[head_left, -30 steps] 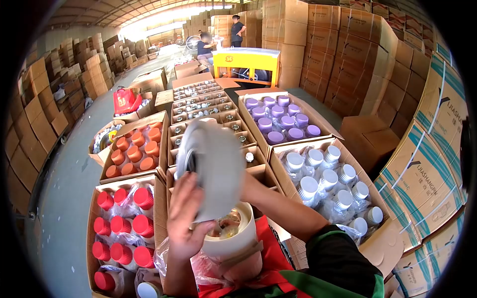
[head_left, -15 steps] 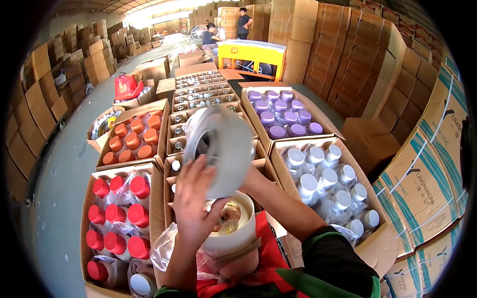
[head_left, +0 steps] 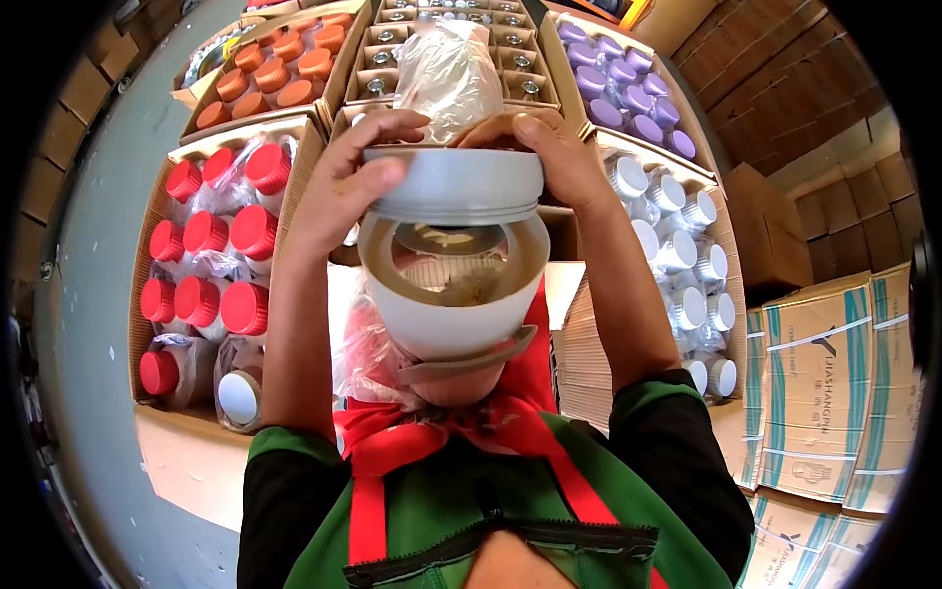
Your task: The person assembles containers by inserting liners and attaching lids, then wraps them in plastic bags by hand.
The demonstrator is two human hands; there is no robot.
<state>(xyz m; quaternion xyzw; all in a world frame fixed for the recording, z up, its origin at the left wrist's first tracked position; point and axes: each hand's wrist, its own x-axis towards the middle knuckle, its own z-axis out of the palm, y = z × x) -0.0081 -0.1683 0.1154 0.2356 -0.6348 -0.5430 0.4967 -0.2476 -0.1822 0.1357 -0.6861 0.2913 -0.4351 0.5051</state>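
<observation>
Between my two hands is a pale grey, round plastic collar [head_left: 456, 187], held just above a white flask body [head_left: 446, 324]. My left hand [head_left: 348, 172] grips the collar's left side, thumb on the near face. My right hand [head_left: 564, 162] closes over its right side, with its fingers along the top. The flask's wide mouth is uncovered at the front and shows a shiny inside; its back is hidden by the collar. A curved grey band [head_left: 471, 358] wraps the flask's lower part. Behind my hands stands a whitish plastic bag [head_left: 449, 79], its contents unclear.
Open cartons hold bagged bottles with red caps [head_left: 205, 234], orange caps [head_left: 272, 75], purple caps [head_left: 628, 83] and white caps [head_left: 677, 250]. A divided carton [head_left: 378, 59] lies behind the bag. Strapped cartons [head_left: 819, 393] are stacked at right.
The collar was tilted up and blurred in my hands; it is now lower, nearly level and over the flask mouth. My right hand has come round to its side. The view has tipped downward.
</observation>
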